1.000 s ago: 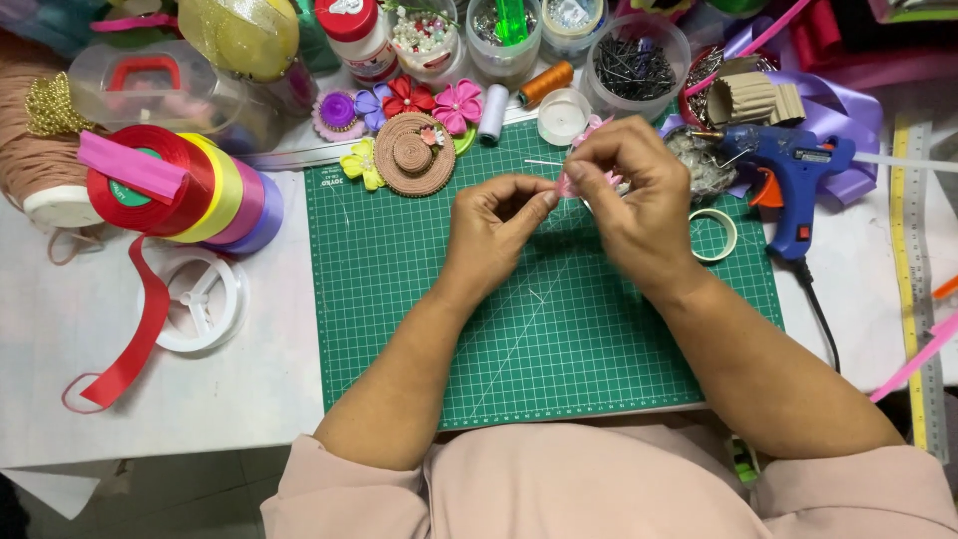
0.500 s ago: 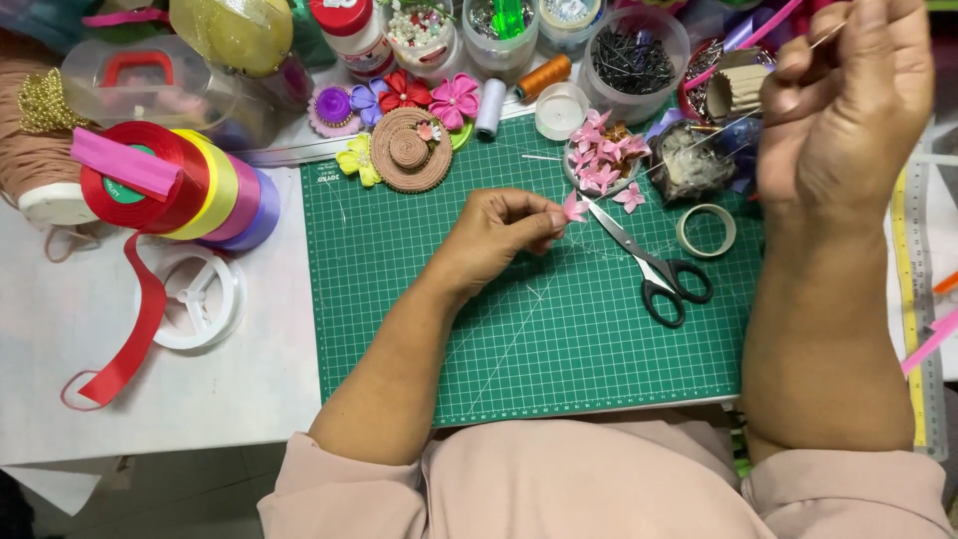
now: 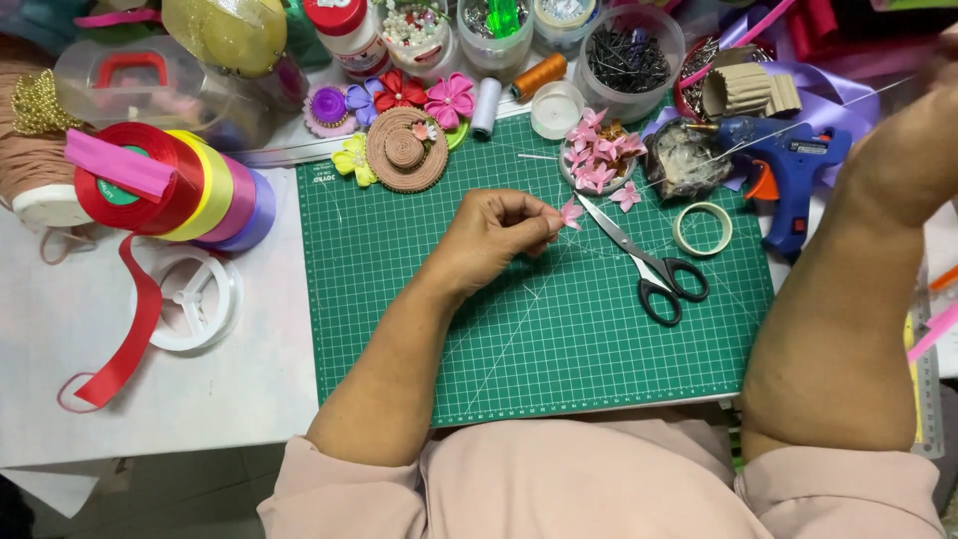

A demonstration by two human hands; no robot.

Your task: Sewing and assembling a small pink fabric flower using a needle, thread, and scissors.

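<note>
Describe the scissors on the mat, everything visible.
The scissors have black looped handles and slim silver blades, and look like metal with plastic grips. They lie flat on the green cutting mat, blades shut, tips pointing up-left toward the small pink flower in the left hand, handles toward the lower right. No hand touches them.

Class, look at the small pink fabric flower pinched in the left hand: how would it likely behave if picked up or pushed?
The pink fabric flower looks tiny and thin, so probably very light. Its folded petals seem soft, likely to crush. The left hand pinches it by fingertips alone, suggesting little grip is needed.
</note>
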